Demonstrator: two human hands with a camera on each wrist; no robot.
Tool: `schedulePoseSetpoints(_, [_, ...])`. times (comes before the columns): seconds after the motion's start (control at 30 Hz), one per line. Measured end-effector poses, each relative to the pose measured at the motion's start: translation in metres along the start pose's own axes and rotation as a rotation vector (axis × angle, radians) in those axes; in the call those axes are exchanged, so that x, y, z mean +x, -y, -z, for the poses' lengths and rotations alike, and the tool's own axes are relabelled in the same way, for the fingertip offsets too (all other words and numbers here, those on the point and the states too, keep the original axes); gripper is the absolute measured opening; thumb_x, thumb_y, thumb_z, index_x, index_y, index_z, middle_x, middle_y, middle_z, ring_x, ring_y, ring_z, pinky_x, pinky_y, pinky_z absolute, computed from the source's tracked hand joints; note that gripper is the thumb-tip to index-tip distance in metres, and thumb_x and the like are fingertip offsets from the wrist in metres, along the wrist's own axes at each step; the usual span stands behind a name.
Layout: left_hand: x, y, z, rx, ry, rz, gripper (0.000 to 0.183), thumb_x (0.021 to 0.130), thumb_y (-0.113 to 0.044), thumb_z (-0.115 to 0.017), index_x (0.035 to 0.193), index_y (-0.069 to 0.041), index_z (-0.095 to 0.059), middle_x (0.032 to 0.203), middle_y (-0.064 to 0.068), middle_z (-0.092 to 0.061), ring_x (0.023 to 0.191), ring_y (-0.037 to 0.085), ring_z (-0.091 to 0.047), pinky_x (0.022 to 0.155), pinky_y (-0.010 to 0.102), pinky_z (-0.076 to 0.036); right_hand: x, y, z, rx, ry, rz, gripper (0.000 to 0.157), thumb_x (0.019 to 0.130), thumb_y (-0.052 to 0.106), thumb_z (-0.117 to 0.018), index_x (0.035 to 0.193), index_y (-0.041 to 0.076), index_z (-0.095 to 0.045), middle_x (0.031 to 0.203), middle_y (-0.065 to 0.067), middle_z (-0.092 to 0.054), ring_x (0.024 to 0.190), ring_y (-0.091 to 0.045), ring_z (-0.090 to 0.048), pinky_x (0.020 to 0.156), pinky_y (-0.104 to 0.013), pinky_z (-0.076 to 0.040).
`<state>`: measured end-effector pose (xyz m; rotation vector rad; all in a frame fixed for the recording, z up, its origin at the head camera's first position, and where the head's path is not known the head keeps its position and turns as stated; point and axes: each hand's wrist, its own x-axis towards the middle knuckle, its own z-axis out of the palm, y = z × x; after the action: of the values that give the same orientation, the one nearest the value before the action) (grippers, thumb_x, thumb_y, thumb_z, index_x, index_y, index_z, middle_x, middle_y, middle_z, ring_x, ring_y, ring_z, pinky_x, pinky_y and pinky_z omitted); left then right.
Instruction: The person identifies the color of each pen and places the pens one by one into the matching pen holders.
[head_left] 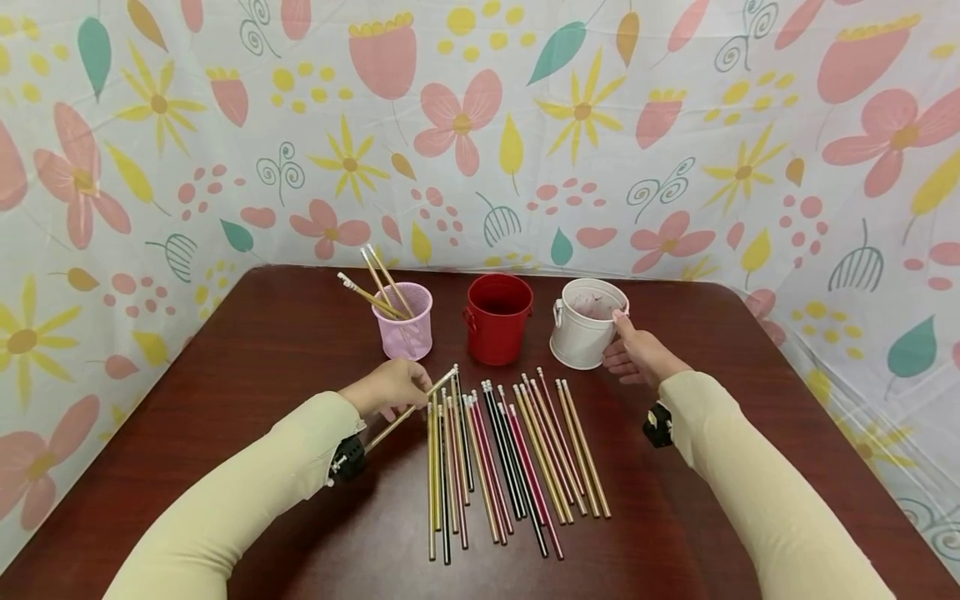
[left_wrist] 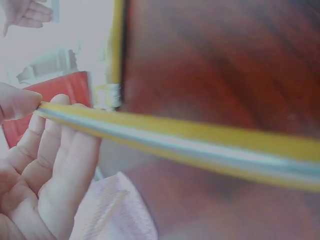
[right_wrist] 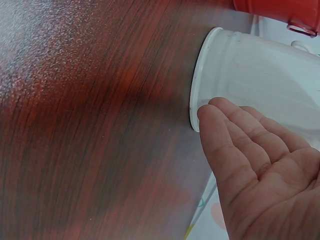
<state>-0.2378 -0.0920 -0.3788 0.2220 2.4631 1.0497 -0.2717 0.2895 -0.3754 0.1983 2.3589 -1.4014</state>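
Note:
My left hand (head_left: 396, 387) pinches a gold-yellow pencil (left_wrist: 200, 143) between thumb and fingertips. The pencil slants over the left end of a row of pencils (head_left: 517, 458) lying on the table, its white eraser end pointing up and right. These pencils are gold, black, red and pink, with white erasers facing the back. Beside the white bucket (head_left: 581, 340), my right hand (head_left: 637, 354) has its thumb at the rim and its fingers extended along the side. In the right wrist view those straight fingers (right_wrist: 250, 135) overlap the bucket's wall.
A lavender mesh cup (head_left: 405, 337) behind the left hand holds several gold pencils (head_left: 390, 282) leaning left. The red bucket (head_left: 498, 325) stands between cup and white bucket. A flowered cloth (head_left: 465, 192) hangs behind the dark wooden table (head_left: 300, 333).

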Motion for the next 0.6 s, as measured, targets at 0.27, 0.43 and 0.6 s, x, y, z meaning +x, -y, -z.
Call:
schedulePoseSetpoints(0.27, [-0.005, -0.010, 0.025, -0.119, -0.029, -0.101, 0.024, 0.078, 0.004, -0.060, 0.102, 0.005, -0.061, 0.074, 0.003, -0.057, 0.062, 0.013, -0.052, 0.053, 0.032, -0.051, -0.001, 0.001, 0.000, 0.004, -0.003, -0.013, 0.097, 0.095, 0.063, -0.005, 0.129, -0.020, -0.040, 0.132, -0.036, -0.046, 0.118, -0.043, -0.051, 0.095, -0.050, -0.046])
schedulePoseSetpoints(0.43, [-0.012, -0.018, 0.044, -0.301, -0.067, -0.220, 0.029, 0.081, 0.008, -0.057, 0.110, 0.012, -0.056, 0.087, 0.009, -0.063, 0.073, 0.013, -0.059, 0.064, 0.034, -0.055, 0.001, 0.000, -0.001, 0.003, 0.002, -0.011, 0.098, 0.095, 0.064, -0.004, 0.130, -0.020, -0.040, 0.132, -0.036, -0.046, 0.119, -0.044, -0.050, 0.095, -0.050, -0.046])
schedulePoseSetpoints(0.6, [-0.020, -0.020, 0.068, -0.406, -0.086, -0.437, 0.026, 0.085, 0.010, -0.054, 0.110, 0.018, -0.053, 0.086, 0.000, -0.064, 0.079, 0.010, -0.062, 0.071, 0.026, -0.054, 0.000, 0.001, -0.001, 0.010, 0.005, -0.013, 0.098, 0.095, 0.064, -0.005, 0.130, -0.021, -0.039, 0.132, -0.036, -0.045, 0.120, -0.044, -0.048, 0.096, -0.051, -0.045])
